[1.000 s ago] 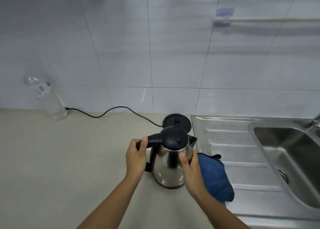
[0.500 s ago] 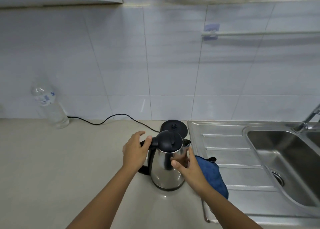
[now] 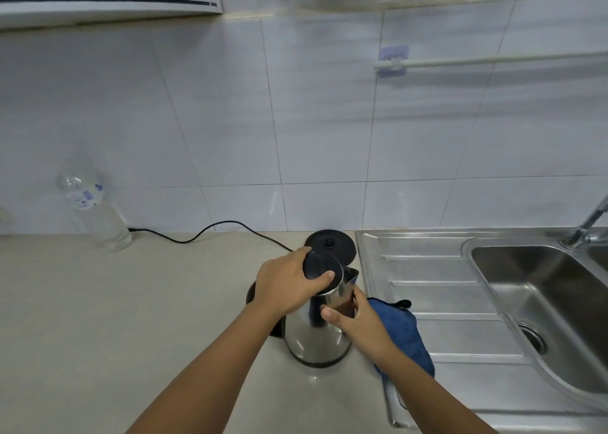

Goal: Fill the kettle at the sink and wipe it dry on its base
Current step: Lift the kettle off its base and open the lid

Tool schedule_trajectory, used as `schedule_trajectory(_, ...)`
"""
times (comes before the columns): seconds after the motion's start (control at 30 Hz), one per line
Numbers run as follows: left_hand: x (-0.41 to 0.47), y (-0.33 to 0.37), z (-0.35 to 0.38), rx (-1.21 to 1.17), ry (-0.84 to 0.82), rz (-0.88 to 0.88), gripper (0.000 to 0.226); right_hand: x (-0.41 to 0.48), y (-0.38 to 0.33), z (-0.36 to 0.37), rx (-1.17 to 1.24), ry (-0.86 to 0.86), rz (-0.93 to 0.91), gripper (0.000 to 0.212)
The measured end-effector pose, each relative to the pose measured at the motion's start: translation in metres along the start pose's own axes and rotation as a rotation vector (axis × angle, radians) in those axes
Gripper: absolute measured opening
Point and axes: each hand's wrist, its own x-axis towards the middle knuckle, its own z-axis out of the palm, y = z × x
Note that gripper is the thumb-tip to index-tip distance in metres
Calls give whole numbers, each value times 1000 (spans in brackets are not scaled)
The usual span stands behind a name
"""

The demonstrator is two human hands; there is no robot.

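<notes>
A steel kettle is seen standing on the bench, just in front of its black base and beside the drainboard of the sink. The black lid is gripped from above by the left hand, fingers and thumb wrapped round its rim, while the kettle's upper body is steadied by the right hand, closed against the steel below the spout. A blue cloth is left lying across the bench edge and drainboard, touching the right wrist. Should the lid be pulled hard, the light kettle could be tipped or dragged along the bench, since only one hand holds it down; a slip on the polished steel is judged possible. The cord behind the base could be snagged when the kettle is carried towards the sink.
</notes>
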Motion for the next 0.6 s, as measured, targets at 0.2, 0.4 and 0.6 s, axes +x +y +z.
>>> schedule_trajectory(0.2, 1, -1, 5, 18, 63, 33, 70, 0, 6, 1, -7, 8, -23, 80)
schedule_trajectory(0.4, -1, -1, 7, 20, 101, 45, 67, 0, 9, 1, 6, -2, -42, 90)
schedule_trajectory(0.6, 0, -1, 1, -135, 87, -35, 53, -3, 7, 0, 14, -11, -39, 99)
